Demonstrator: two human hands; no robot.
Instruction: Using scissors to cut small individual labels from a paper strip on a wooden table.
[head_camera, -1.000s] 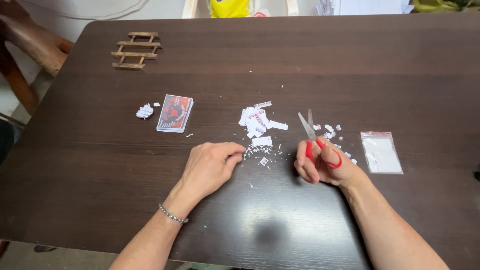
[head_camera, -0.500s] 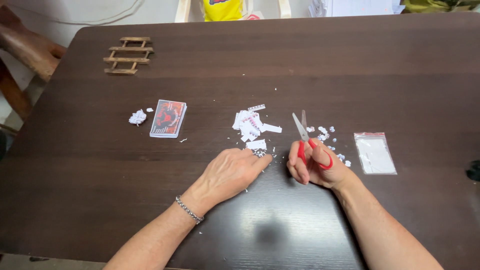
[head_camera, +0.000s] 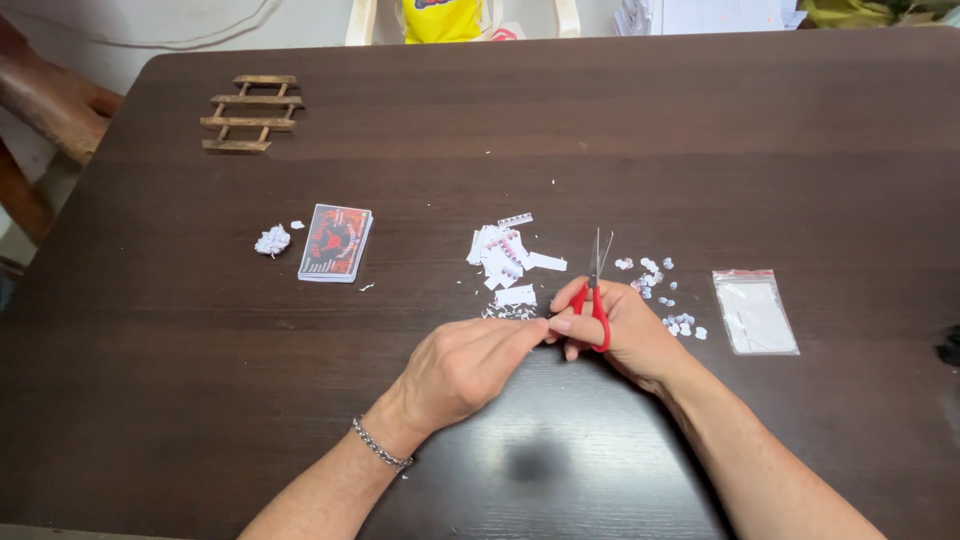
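On the dark desk (head_camera: 800, 150), both hands now meet near the middle; a second ago they lay apart, left hand flat by the scraps, right hand off to the side with the scissors. Left hand (head_camera: 465, 365) has slid right, fingertips touching the right hand's thumb side, fingers pinched together; whether a scrap sits in that grip I cannot tell. Right hand (head_camera: 625, 330) has its grip closed around the red handles of the scissors (head_camera: 597, 290), blades upright-ish, pointing away from the person, slightly parted at the tips. Wrist of left arm carries a chain bracelet (head_camera: 380, 445). Both forearms angle in from the bottom edge.

Cut white paper strips (head_camera: 505, 255) lie just beyond the hands; tiny paper bits (head_camera: 665, 300) scatter right of the scissors. Clear zip bag (head_camera: 755, 312) lies further right, apart from the hand. Card deck (head_camera: 335, 243) and crumpled paper ball (head_camera: 272, 240) sit to the left, well apart. Small wooden rack (head_camera: 250, 113) is near the far left corner.
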